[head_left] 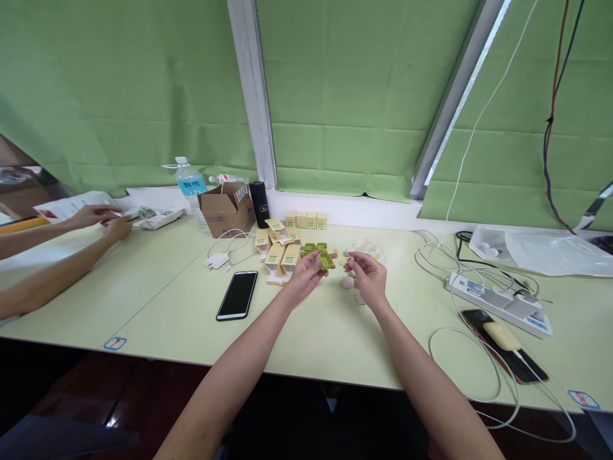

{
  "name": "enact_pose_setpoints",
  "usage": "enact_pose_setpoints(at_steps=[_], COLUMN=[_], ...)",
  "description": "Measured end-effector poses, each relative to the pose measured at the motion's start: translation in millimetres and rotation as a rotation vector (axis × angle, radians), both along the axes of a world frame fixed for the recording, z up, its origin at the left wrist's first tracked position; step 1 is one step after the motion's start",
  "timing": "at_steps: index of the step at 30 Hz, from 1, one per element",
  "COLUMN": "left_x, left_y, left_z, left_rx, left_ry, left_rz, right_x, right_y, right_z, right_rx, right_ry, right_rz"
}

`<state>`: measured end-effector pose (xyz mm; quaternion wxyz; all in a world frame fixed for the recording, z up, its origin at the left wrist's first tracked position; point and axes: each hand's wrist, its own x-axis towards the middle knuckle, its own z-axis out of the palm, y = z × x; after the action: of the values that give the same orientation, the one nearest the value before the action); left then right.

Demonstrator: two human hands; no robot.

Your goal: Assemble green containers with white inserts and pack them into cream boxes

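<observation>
My left hand (306, 273) is closed on a small green case (326, 259), held just above the pale green table (306, 332). My right hand (368, 275) is pinched round a tiny pale piece (345, 260), close to the case. Two more green cases (315, 247) lie behind the hands. Several small tan boxes with green labels (278, 252) lie in a heap to the left, and a row of them (306, 220) stands by the window sill. Small pale pieces (348, 282) lie under my right hand.
A black phone (237, 294) lies left of my hands, with a white charger (218, 260). Behind stand a cardboard box (227, 209), a black cylinder (261, 204) and a water bottle (190, 182). A power strip (498, 302), cables and another phone (510, 354) are right. Another person's hands (103, 220) work far left.
</observation>
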<state>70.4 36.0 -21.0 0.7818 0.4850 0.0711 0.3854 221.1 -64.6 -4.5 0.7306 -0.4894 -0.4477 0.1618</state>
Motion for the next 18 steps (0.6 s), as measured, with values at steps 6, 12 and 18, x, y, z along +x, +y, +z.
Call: enact_pose_setpoints(at_steps=[6,12,18], left_x=[1,2,4], left_y=[-9,-12,-13], left_z=[1.4,1.2,-2.5], left_rx=[-0.005,0.015,0.024], left_ry=[0.013,0.033,0.044], left_rz=[-0.033,-0.061,-0.08], right_x=[-5,-4,-5], right_y=[-3,-7,-9], right_z=[-8.6,-8.5,-9.1], right_rx=[-0.044,-0.017,-0.03], right_ry=[-0.087,-0.576,-0.909], right_rz=[0.049,-0.114,-0.267])
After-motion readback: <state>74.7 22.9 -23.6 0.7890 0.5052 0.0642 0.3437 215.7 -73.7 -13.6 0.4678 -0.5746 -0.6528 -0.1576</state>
